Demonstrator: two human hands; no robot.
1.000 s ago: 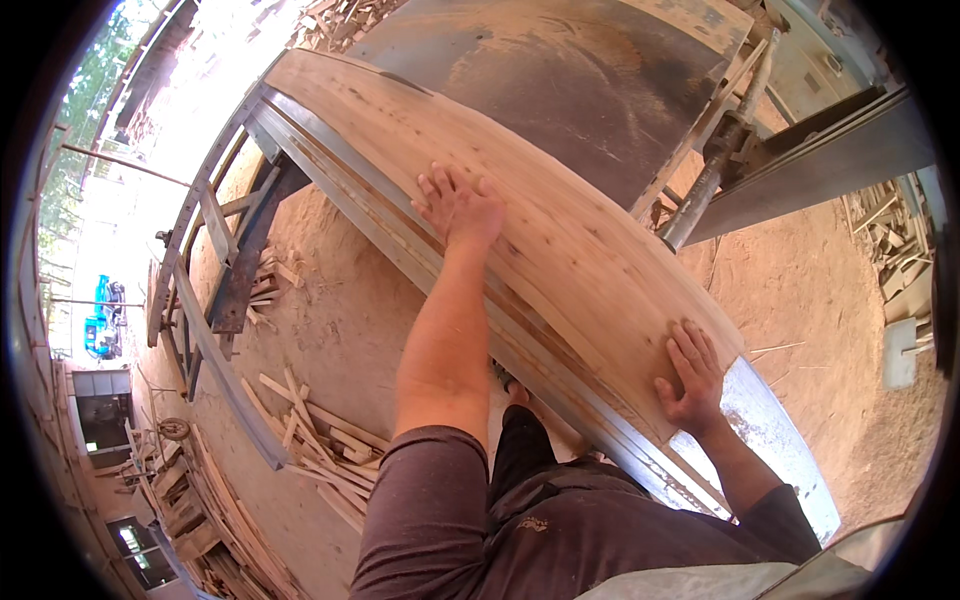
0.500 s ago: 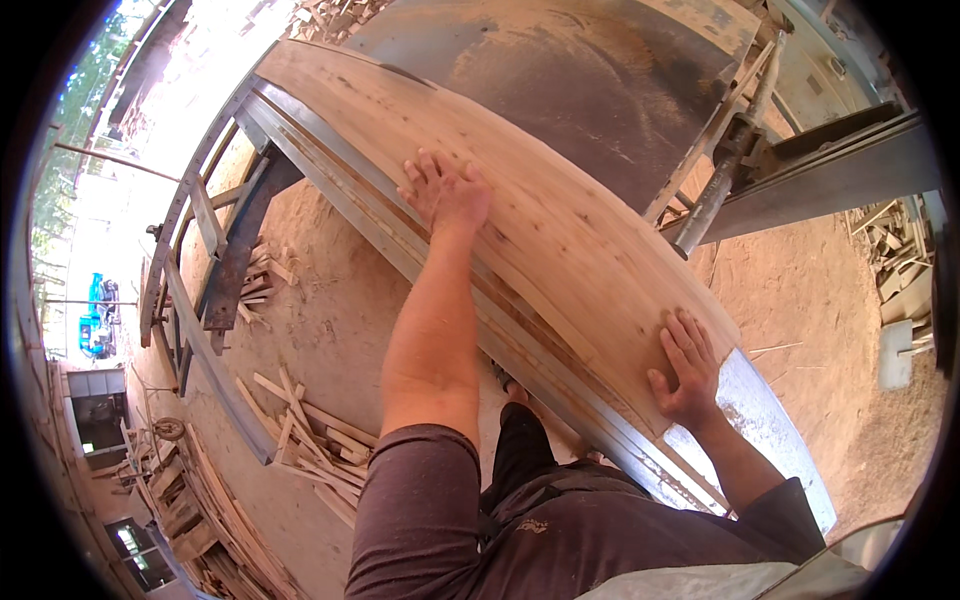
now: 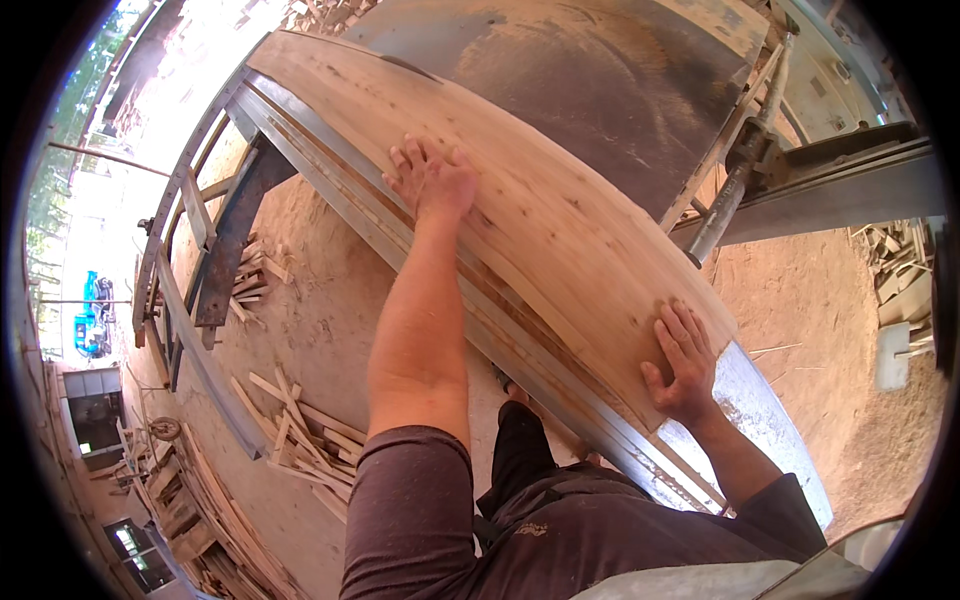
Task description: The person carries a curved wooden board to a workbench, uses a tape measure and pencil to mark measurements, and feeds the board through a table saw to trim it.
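Note:
A long, wide wooden board (image 3: 560,230), pale brown with small dark knots, lies flat and slants from the far left to the near right. Its far side meets a dark metal tabletop (image 3: 620,90), and its near side lies along a pale metal carriage with rails (image 3: 340,200). My left hand (image 3: 433,182) is pressed palm down on the board's middle, fingers spread. Toward the board's near end rests my right hand (image 3: 686,362), flat, with fingers stretched out and thumb apart. Bare shiny metal (image 3: 765,420) shows past that end. Neither hand grips anything.
A metal pipe (image 3: 725,205) and a beam (image 3: 850,190) stick out at the right. On the left stands a curved metal frame (image 3: 195,210). Loose wood strips (image 3: 310,430) lie on the floor, with stacked planks (image 3: 215,510) at lower left and offcuts (image 3: 900,265) at far right.
My left hand and the board's far end have shifted slightly up and left in the picture. My right hand stays near the board's near end. The view itself has moved a little.

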